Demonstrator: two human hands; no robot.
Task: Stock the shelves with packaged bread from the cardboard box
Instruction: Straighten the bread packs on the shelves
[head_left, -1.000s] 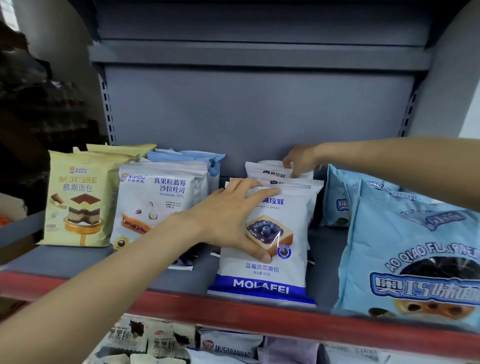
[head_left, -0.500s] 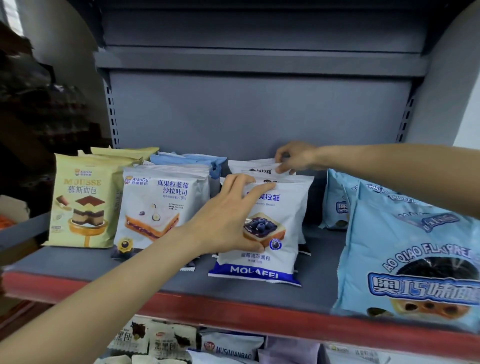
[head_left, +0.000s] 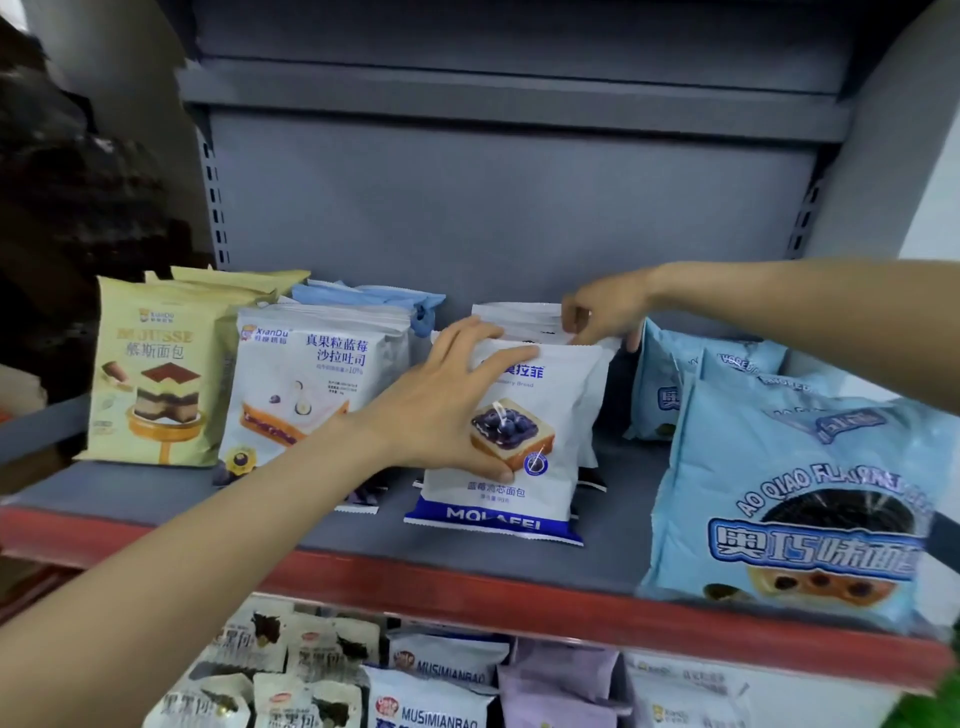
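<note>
At the left of the frame we see the yellow pack (head_left: 156, 374) standing on the shelf (head_left: 613, 525), with the XianDu pack (head_left: 311, 384) just beside it and blue packs (head_left: 374, 304) behind.

Lower left to centre, our left hand (head_left: 441, 410) reaches in. Its fingers (head_left: 511, 358) lie spread and nearly straight against the face of the Molafei pack (head_left: 524, 447), the thumb under the printed toast; they press it flat-handed more than wrap it. That pack stands a little right of centre, its blue base touching the shelf, and leans back on more white packs (head_left: 519, 317) behind it.

Since a second ago the Molafei pack has gone back from the red lip (head_left: 467, 577) toward the rear wall, and it now stands steeper, with bare grey shelf showing in front of its base. We judge that the row is being squared up and pushed deep, which leaves room in front for more bread.

Upper right of centre, our right hand (head_left: 608, 312) has stayed at the top of the white packs; its fingers curl down and pinch the upper edge of the rear ones, steadying the stack while the left pushes.

At the far right the big light-blue pack (head_left: 810, 493) leans near the lip, with another (head_left: 670, 384) behind it. The cardboard box is not in view. Along the bottom edge, a lower shelf holds other bread packs (head_left: 441, 696).
</note>
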